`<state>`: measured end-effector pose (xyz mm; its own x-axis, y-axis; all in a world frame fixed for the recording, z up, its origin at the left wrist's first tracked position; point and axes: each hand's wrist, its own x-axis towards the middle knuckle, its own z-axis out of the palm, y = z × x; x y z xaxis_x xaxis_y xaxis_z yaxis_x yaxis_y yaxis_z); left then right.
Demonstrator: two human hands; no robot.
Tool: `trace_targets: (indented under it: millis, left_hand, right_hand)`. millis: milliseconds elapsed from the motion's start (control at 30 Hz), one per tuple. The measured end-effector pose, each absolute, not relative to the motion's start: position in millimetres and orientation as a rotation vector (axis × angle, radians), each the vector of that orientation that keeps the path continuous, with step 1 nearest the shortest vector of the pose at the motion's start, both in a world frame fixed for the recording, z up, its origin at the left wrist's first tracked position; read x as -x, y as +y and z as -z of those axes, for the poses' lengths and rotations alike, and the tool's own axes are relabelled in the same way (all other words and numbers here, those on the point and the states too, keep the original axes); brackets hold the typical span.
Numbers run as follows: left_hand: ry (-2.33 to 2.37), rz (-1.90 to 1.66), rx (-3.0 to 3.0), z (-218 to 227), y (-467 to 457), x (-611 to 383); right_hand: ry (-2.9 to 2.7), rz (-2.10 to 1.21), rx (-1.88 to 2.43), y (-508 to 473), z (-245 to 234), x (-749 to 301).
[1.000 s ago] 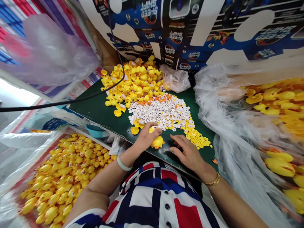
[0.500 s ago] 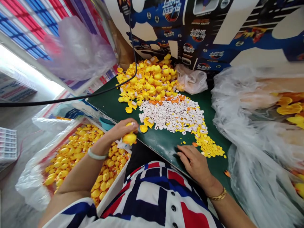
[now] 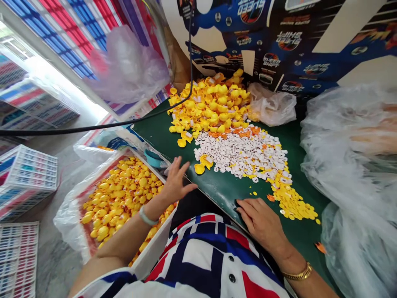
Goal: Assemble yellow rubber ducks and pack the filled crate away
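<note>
My left hand (image 3: 176,183) is open above the table's left edge, fingers spread and nothing in it. Beneath its wrist stands a white box (image 3: 166,244) lined with clear plastic, full of yellow toy ducks (image 3: 122,194). My right hand (image 3: 262,221) rests on the green table (image 3: 221,188) near its front edge, fingers loosely bent and thumb a little apart; no object shows in it. Ahead of the hands lie two yellow shell halves (image 3: 203,164), a spread of small white pieces with black marks (image 3: 238,153) and a patch of yellow discs (image 3: 294,203).
Yellow duck shells (image 3: 214,101) are heaped at the back, beside a crumpled clear bag (image 3: 273,105). A black cable (image 3: 124,123) crosses the view. Large plastic bags (image 3: 344,136) stand at right. A blue-green container (image 3: 154,158) sits by the table's left edge. Crates (image 3: 31,174) stand at left.
The yellow duck that my left hand held has left it, and its fingers have opened out. My right hand stays at the table's front edge. The view has shifted left.
</note>
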<state>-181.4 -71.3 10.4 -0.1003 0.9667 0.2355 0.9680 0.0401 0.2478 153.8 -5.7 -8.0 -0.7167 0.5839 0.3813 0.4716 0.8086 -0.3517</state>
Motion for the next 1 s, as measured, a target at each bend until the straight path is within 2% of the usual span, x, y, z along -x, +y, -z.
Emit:
trace_targets:
  millis: [133, 300, 533, 633, 867, 1000]
  left_hand:
    - [-2.101, 0.454, 2.187, -1.2, -3.8, 154.4]
    - [-2.148, 0.474, 1.949, -6.5, 58.3, 183.5]
    - [-2.211, 1.081, 1.456, 6.3, 60.1, 241.3]
    - [-2.250, 1.223, 1.330, 7.0, 64.4, 250.0]
    - [-2.348, 1.146, 1.316, -17.6, 54.8, 219.0]
    - [-2.466, 1.048, 1.240, -7.4, 54.8, 225.5]
  right_hand:
    - [-2.481, -0.354, 0.785, -5.7, 9.7, -154.1]
    - [-2.449, -0.393, 0.772, -4.2, 11.0, -156.2]
    - [-2.382, -0.405, 0.797, -3.4, 13.7, -154.2]
    - [-2.372, -0.400, 0.821, -1.3, 14.5, -151.4]
    - [-2.425, -0.350, 0.740, 3.4, 25.8, -160.8]
    - [-2.525, -0.229, 0.682, 11.7, 31.9, -161.2]
